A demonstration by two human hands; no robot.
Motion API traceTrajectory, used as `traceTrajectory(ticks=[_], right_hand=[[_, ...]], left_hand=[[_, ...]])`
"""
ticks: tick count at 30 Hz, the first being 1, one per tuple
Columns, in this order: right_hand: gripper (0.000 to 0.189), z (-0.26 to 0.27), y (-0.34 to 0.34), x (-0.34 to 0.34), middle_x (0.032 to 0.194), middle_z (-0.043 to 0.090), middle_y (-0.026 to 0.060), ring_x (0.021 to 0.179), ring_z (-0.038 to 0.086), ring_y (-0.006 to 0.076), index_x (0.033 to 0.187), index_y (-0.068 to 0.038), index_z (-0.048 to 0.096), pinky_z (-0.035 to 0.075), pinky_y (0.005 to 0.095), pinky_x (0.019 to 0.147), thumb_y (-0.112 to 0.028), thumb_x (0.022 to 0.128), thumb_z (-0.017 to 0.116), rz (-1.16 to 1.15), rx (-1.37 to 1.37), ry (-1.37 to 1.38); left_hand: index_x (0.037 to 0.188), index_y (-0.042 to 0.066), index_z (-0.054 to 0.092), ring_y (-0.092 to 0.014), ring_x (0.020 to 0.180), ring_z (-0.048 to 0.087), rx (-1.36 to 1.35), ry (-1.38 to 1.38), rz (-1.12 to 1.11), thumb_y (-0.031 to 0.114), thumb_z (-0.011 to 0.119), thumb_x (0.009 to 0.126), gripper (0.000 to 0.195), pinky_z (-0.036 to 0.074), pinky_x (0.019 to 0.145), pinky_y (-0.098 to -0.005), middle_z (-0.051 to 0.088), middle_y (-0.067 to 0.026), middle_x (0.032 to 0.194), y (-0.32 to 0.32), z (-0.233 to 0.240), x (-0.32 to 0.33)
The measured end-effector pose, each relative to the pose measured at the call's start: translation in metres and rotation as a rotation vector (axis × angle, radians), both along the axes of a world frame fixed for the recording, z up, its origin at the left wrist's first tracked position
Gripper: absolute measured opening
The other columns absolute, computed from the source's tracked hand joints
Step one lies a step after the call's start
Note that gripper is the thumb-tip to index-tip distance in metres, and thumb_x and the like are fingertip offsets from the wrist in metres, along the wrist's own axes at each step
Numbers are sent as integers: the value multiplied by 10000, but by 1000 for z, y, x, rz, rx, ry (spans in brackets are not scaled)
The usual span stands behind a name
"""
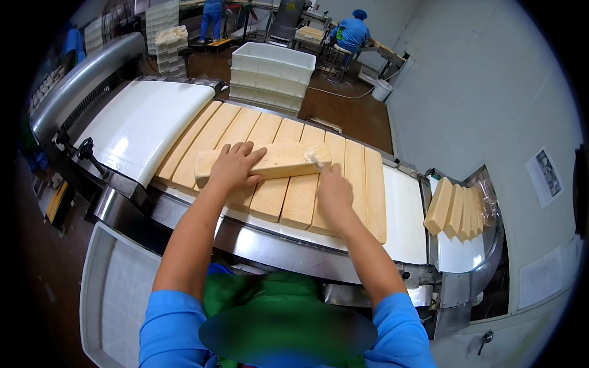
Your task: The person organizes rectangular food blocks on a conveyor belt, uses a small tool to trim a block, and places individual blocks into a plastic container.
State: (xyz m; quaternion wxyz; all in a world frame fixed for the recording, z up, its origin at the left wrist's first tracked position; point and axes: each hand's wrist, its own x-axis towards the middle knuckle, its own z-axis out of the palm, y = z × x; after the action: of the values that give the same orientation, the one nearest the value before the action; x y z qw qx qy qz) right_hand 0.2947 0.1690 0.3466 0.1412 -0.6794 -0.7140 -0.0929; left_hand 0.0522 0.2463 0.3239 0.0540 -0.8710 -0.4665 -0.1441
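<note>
A long pale-yellow block, apparently dough point(285, 158), lies crosswise on top of a row of similar blocks point(268, 198) on a white conveyor belt point(405, 211). My left hand point(230, 166) spans its left half, fingers spread over the top and thumb at the near side. In my right hand point(336, 195) is a small tool point(318, 163), mostly hidden by the fingers. Its tip meets the block's right end, where a rough, crumbly whitish patch point(312, 154) shows on the top face.
Several more blocks point(453, 209) lean together on the conveyor beyond an opening at right. Stacked white crates point(271, 78) stand behind the belt, and an empty-looking tray point(129, 280) sits at lower left. A metal roller guard point(87, 73) crosses the left end. People in blue work farther back.
</note>
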Motion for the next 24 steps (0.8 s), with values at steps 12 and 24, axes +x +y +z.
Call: traceTrajectory(ticks=[12,24], right_hand=[[207,-6,11,-14,992,525,222,726,642,357,994,58,540,530,435,642,-39,822,475,-6,-14,15],[191,4,14,-11,986,532,225,727,646,356,975,54,550,534,436,633,-47,830,477,-47,-27,57]], left_hand=[[1332,243,436,-241,1214,415,-7,4,25,459,666,748,664,310,999,-400,454,-87,1301,2,0,-8],[1332,245,438,-252,1221,413,-12,7,46,446,677,738,671,304,1008,-397,465,-116,1293,4,2,-16]])
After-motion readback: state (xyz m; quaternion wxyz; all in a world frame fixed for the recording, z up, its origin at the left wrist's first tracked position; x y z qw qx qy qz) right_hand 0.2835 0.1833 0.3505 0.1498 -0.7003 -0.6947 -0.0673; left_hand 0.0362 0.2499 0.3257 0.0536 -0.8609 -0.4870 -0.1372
